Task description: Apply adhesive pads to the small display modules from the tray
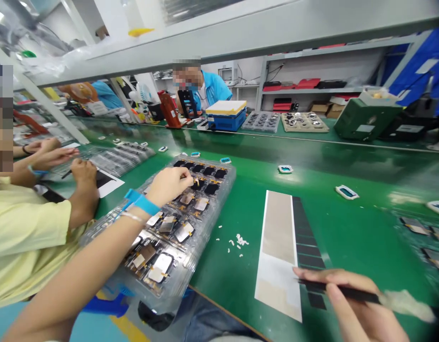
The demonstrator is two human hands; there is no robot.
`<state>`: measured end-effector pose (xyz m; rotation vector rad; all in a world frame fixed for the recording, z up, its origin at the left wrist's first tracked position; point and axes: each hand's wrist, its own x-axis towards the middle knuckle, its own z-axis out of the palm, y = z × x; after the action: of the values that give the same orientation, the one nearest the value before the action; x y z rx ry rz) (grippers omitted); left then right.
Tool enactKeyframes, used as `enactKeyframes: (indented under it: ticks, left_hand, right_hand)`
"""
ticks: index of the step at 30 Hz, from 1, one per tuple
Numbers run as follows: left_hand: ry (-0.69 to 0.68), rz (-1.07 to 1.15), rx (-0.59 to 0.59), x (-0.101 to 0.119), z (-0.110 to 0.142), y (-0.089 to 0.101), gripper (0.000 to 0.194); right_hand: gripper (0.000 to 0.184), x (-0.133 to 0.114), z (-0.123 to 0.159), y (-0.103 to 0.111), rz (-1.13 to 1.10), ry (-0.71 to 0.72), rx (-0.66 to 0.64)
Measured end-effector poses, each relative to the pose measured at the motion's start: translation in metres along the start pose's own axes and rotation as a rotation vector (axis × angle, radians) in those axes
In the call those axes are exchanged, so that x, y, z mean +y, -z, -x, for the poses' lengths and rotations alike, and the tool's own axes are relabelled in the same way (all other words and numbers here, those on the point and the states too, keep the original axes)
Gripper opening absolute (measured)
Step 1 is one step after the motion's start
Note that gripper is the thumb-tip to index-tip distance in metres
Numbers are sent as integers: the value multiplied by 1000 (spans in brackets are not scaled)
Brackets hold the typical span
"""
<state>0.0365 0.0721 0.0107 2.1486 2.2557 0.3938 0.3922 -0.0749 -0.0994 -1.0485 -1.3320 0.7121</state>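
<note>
My left hand, with a blue band at the wrist, reaches over a clear plastic tray. Its fingers are pinched together beside a small dark screen module with an orange tab; what they grip, if anything, is hidden. Rows of dark and silvery modules fill the tray. My right hand holds black tweezers, their tip pointing left. Under that tip lie a white backing sheet with a beige area and a column of black rectangular pieces.
Small white scraps lie between tray and sheet. White-framed parts are spread along the green bench. More modules sit in a clear tray at right. Another person's hands work at left; a person in blue sits opposite.
</note>
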Motion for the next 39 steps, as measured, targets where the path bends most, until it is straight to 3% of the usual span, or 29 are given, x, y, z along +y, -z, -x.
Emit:
enactKeyframes:
  ticks: [4,5,8,10,12,16,20,29,39]
  left_hand:
    - [-207,224,-22,41,74,12,30]
    - [-284,385,-35,54,96,12,27]
    - [-435,643,-66,90,154,2,20]
    - [-433,770,-84,108,172,-14,22]
    - [-385,903,-141,118,174,-36,22]
    - [-266,1134,-300,126,158,-78,17]
    - [-214,1237,-331,125,153,-101,11]
    - [-195,1139,-230,122,158,-104,8]
    - [-281,1021,-77,125,155,-97,12]
  right_hand:
    - [17,-26,-27,9,136,43,-81]
    - [20,-33,-31,6,162,76,-106]
    - [7,-43,-38,-9,158,178,-229]
    - [16,-42,-38,-18,127,212,-320]
    - [22,-35,-36,-25,130,216,-353]
    - [17,-21,-32,-30,182,193,-312]
    - [14,-19,-33,-30,249,298,-335]
    - [22,-11,-29,-28,486,509,-412]
    - [23,-10,-28,-33,472,473,-419]
